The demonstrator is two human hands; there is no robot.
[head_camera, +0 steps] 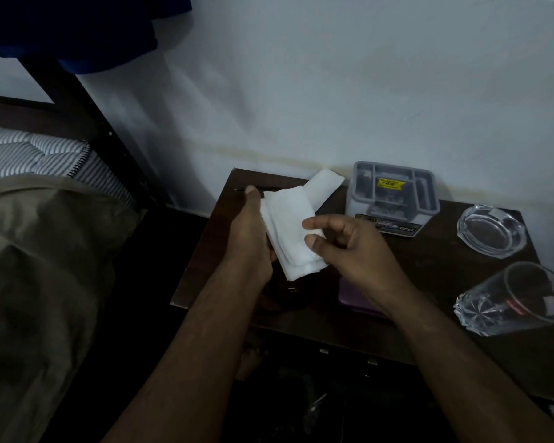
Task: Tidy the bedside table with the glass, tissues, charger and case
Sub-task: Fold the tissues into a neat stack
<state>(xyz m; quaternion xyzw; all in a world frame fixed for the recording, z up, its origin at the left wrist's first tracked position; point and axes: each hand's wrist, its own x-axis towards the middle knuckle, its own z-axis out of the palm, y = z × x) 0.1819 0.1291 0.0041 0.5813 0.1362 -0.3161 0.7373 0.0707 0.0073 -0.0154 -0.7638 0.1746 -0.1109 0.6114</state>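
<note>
My left hand (250,238) gripping the folded white tissues (290,231) above the bedside table (429,251), my right hand (349,244) pinching their edge, glass (512,298) at four o'clock, grey organiser (394,193) at one o'clock

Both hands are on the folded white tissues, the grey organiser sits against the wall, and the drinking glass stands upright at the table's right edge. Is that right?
Not quite. In the head view the drinking glass lies on its side, not upright. The rest holds: left hand and right hand hold the tissues, and the grey organiser sits against the wall.
</note>
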